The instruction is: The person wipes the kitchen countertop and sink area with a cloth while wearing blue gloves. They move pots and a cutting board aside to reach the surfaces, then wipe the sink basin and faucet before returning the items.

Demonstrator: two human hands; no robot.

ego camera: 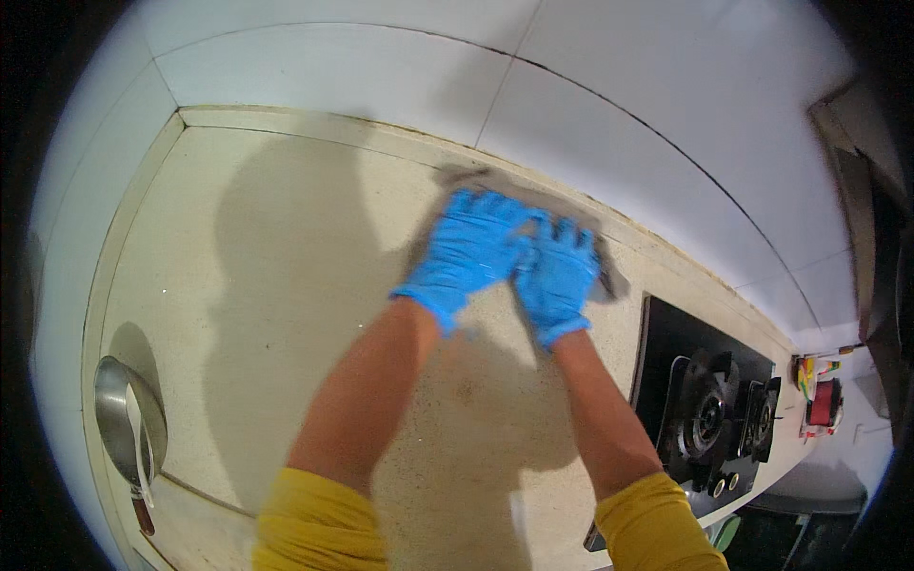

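Observation:
Both hands wear blue disposable gloves and press flat on a greyish-brown cloth [607, 275] that lies on the cream countertop [307, 214], close against the backsplash strip. My left hand [475, 246] rests palm down on the cloth's left part, its fingers towards the wall. Just to its right, my right hand [560, 271] is also palm down on the cloth, the two thumbs close together. The middle of the cloth is covered by the hands. Small specks dot the countertop around the forearms.
A black two-burner gas stove [703, 414] is set in the counter at the right. A metal pan [118, 417] with a wooden handle and a pale utensil stands at the far left. White wall tiles [357, 71] rise behind. Colourful packets [810, 375] are beyond the stove.

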